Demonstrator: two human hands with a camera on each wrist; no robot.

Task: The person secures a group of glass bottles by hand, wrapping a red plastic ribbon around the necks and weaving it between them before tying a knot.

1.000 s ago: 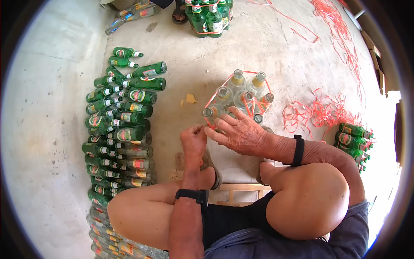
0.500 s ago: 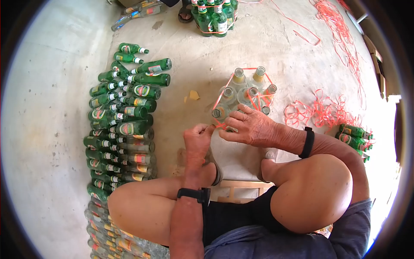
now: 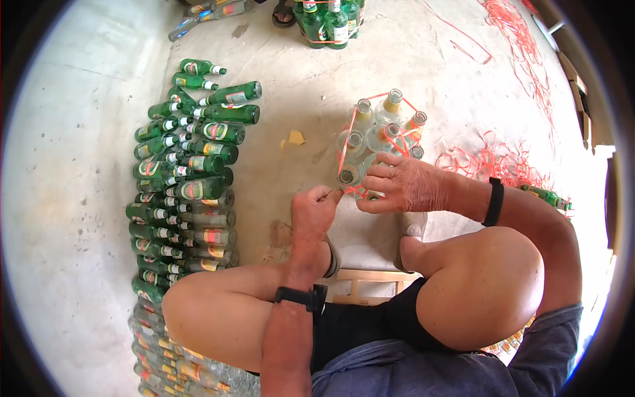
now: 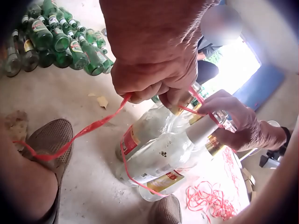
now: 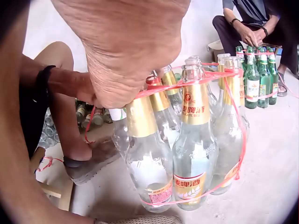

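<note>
Clear glass beer bottles (image 5: pixel 194 149) with gold neck foil stand in a cluster, bound by red plastic strapping (image 5: pixel 242 154) around necks and lower bodies. My left hand (image 3: pixel 315 212) pinches the strapping at the near left corner of the cluster. From it a loose tail (image 4: pixel 88 129) runs down past the shoe in the left wrist view. My right hand (image 3: pixel 411 185) is over the near bottle necks, fingers curled. In the left wrist view its thumb and forefinger (image 4: pixel 220 103) close on the strap beside a neck. Its fingertips are hidden in the right wrist view.
Green bottles (image 3: pixel 218 132) lie stacked in rows at left, with clear ones nearer. A strapped green bundle (image 3: pixel 327 26) stands at the far side, near another person (image 5: pixel 252 30). Tangled red strapping (image 3: pixel 493 162) lies at right. A shoe (image 4: pixel 49 144) is close to the cluster.
Both hands and the bottle cluster have shifted right in the head view. My right hand's fingers, spread over the necks before, are now drawn in and curled. My left hand keeps its pinch.
</note>
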